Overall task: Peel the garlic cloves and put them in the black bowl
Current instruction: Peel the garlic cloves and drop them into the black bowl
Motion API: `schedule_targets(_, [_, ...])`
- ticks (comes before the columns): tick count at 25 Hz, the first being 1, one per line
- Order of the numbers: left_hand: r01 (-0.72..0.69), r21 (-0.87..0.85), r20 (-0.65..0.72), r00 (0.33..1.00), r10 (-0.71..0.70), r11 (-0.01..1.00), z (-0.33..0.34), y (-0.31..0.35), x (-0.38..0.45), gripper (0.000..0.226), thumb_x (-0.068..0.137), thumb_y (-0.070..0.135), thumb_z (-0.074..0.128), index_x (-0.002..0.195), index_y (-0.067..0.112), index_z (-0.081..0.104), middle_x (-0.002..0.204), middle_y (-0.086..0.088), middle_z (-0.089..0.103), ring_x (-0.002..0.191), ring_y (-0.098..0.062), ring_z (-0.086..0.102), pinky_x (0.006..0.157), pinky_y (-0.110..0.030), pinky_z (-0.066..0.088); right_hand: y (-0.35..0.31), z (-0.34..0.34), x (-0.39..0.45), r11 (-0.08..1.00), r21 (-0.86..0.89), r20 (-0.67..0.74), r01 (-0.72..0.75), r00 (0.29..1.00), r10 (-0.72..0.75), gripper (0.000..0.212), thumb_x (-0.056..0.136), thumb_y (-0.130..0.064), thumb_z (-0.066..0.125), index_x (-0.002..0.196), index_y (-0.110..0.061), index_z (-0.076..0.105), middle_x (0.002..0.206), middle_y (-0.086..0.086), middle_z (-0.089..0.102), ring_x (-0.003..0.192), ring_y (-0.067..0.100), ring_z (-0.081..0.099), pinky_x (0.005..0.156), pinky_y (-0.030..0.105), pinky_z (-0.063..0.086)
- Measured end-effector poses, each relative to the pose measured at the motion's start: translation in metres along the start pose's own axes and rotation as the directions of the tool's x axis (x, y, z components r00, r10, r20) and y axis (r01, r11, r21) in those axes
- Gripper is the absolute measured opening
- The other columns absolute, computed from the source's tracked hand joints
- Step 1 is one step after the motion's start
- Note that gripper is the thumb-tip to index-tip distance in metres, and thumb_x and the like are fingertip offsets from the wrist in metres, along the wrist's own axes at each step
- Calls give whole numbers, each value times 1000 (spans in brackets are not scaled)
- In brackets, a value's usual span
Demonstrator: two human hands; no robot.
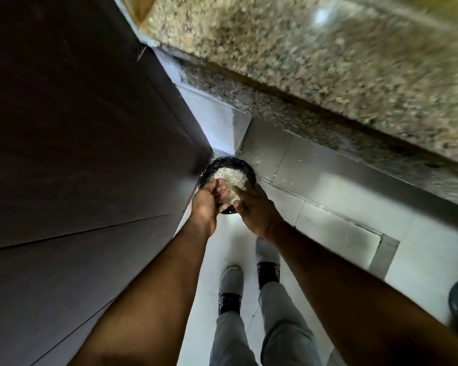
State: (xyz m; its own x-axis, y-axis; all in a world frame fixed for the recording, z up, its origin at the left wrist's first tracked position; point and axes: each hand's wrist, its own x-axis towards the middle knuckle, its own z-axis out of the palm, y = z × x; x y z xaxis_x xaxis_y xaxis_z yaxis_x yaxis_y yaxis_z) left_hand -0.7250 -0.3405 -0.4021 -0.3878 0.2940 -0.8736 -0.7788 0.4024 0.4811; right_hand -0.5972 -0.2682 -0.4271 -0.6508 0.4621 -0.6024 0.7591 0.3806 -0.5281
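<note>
Two bare forearms reach down past the feet to a black container [226, 170] on the floor, in the corner under the granite bench [328, 62]. The left hand [208, 200] and right hand [254, 207] hang over it, fingers loosely curled around a pale heap of what looks like garlic skins [230, 178]: papery, feather-light, apt to scatter, best scooped between cupped palms

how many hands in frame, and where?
2. Left hand at the near-left rim of the black container on the floor; right hand at its near-right rim, both over the pale peelings inside.
</note>
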Motion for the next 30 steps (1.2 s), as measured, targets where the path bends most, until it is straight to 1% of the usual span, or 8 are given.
schedule_targets(3, [-58, 163, 76, 996, 46, 985, 19, 8, -61, 22, 105, 19, 47, 107, 12, 68, 87, 2, 72, 64, -7, 67, 56, -22, 53, -12, -31, -53, 990, 140, -132, 13, 991, 5, 52, 106, -30, 51, 156, -33, 38, 169, 3, 24, 156, 25, 14, 125, 40, 20])
schedule_targets(5, [-145, 289, 193, 977, 91, 946, 30, 8, -98, 23, 102, 15, 50, 110, 10, 70, 95, -5, 76, 85, -18, 71, 77, -33, 58, -18, -52, -91, 985, 169, -169, 12, 986, 17, 51, 107, -31, 49, 157, -33, 37, 168, 3, 25, 155, 24, 17, 125, 36, 19])
schedule_targets(8, [-324, 472, 366, 918, 152, 820, 51, 4, -171, 27, 103, 12, 51, 124, 5, 67, 127, -15, 68, 118, -30, 63, 108, -47, 48, -28, -96, -176, 979, 202, -281, 6, 958, 52, 50, 108, -33, 47, 157, -29, 38, 166, 5, 30, 154, 25, 23, 125, 40, 23])
schedule_targets(13, [-605, 651, 577, 787, 218, 458, 93, -12, -306, 32, 106, 23, 52, 134, 13, 63, 135, -5, 64, 124, -20, 58, 109, -30, 41, -20, -146, -337, 963, 253, -458, -88, 866, 199, 51, 107, -38, 48, 156, -27, 41, 163, 7, 36, 151, 26, 29, 122, 41, 28])
schedule_targets(17, [-826, 548, 820, 561, 110, 129, 149, -57, -404, 38, 104, 25, 55, 139, 12, 58, 143, -6, 59, 132, -22, 54, 114, -33, 40, 11, -162, -466, 922, 335, -596, -194, 714, 367, 49, 106, -31, 50, 154, -23, 44, 162, 7, 38, 150, 25, 31, 123, 37, 24])
schedule_targets(20, [-924, 380, 924, 381, -30, -45, 195, -108, -469, 38, 104, 23, 55, 139, 10, 58, 143, -8, 59, 132, -23, 54, 109, -22, 35, 44, -159, -553, 870, 407, -651, -279, 579, 491, 51, 106, -31, 48, 156, -25, 42, 163, 4, 36, 151, 23, 30, 123, 41, 27])
schedule_targets(26, [-970, 132, 955, 180, -235, -206, 253, -217, -557, 42, 105, 26, 52, 144, 13, 54, 149, -9, 53, 135, -26, 51, 114, -29, 34, 124, -113, -693, 756, 529, -660, -385, 373, 652, 51, 105, -32, 47, 155, -21, 43, 161, 8, 41, 149, 26, 34, 123, 31, 22])
schedule_targets(30, [-973, -69, 921, 23, -390, -220, 276, -294, -608, 34, 103, 22, 56, 135, 12, 64, 140, -9, 61, 128, -26, 55, 101, -15, 30, 170, -68, -769, 667, 624, -610, -407, 280, 742, 51, 102, -29, 49, 152, -18, 48, 158, 10, 44, 148, 29, 37, 122, 31, 21])
